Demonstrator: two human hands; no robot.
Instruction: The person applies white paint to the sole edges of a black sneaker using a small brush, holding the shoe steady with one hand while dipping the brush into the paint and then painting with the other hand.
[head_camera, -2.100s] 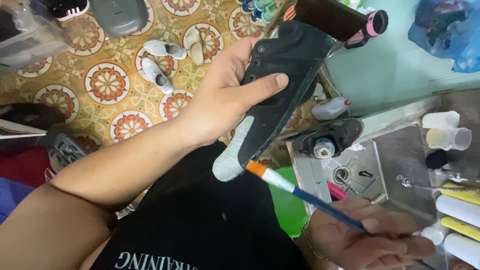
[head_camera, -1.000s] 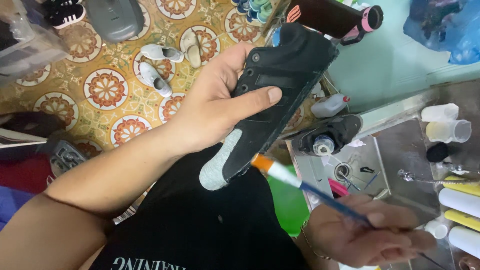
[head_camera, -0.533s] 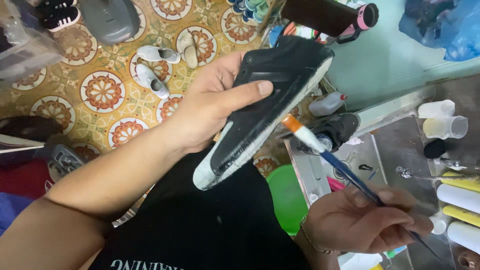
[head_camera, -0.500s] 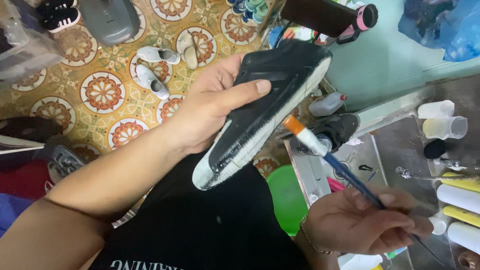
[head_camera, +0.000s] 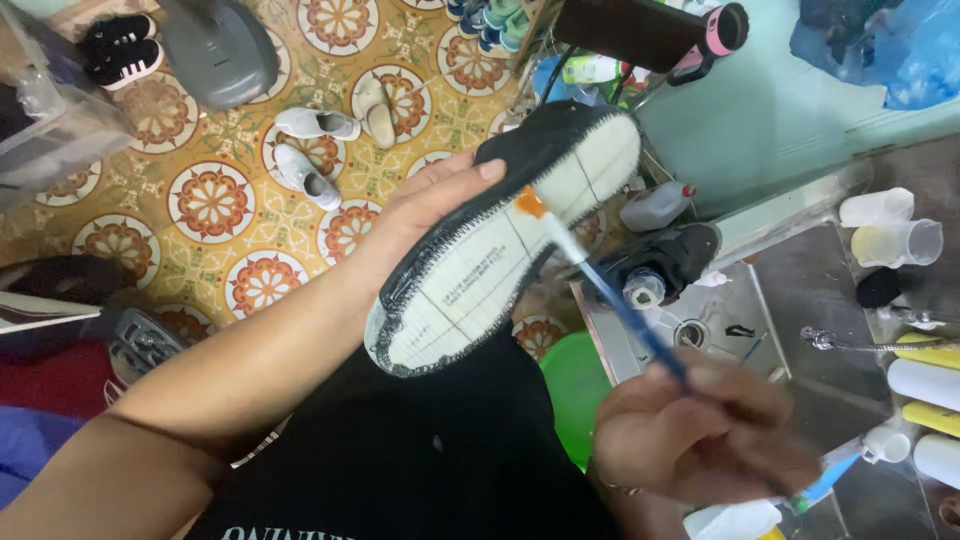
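Brushwork on a shoe bottom is the step in hand. The left hand (head_camera: 420, 215) grips a black shoe upper (head_camera: 505, 245) from the side, pale stitched underside turned up, held in the air above the person's lap. The right hand (head_camera: 705, 435), somewhat blurred, pinches a blue-handled brush (head_camera: 610, 295); its orange-tipped bristles touch the underside near the toe end. Judgement: coating has only begun, and the next stroke calls for steady travel along the pale panel, short of the stitched edge. Nearby: a green basin (head_camera: 575, 385) below, a black shoe (head_camera: 665, 265) and a small grey bottle (head_camera: 655, 208) on the metal sink counter (head_camera: 790, 310). Nothing blocks the brush.
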